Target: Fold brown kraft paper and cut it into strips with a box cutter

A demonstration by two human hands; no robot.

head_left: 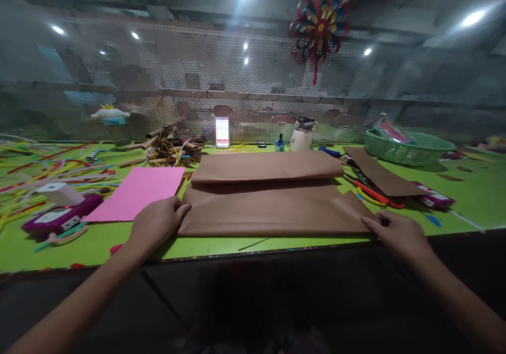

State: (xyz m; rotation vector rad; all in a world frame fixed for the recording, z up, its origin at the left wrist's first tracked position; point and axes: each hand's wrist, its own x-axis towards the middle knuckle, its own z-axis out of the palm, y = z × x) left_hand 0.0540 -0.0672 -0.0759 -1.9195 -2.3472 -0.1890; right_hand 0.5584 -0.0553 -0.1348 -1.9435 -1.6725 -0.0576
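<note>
A large sheet of brown kraft paper (269, 209) lies folded on the green table, with a crease along its near edge and a raised flap (264, 166) at the back. My left hand (160, 222) pinches the paper's left edge, thumb on top and fingers hidden beneath or behind. At the opposite end, my right hand (395, 232) grips the near right corner between thumb and fingers. Beside my left hand lies a pink sheet (138, 193). Close to my right hand are scissors with red and yellow handles (375, 195), partly under a smaller brown paper piece (385, 174).
Purple devices (63, 214) (435, 195) lie on both sides. Farther back stand a bundle of brown sticks (169, 145), a lit phone (222, 132), a small blue bottle (279, 143), a pale jug (303, 135) and a green basket (409, 151). Coloured strips (43, 174) cover the left side.
</note>
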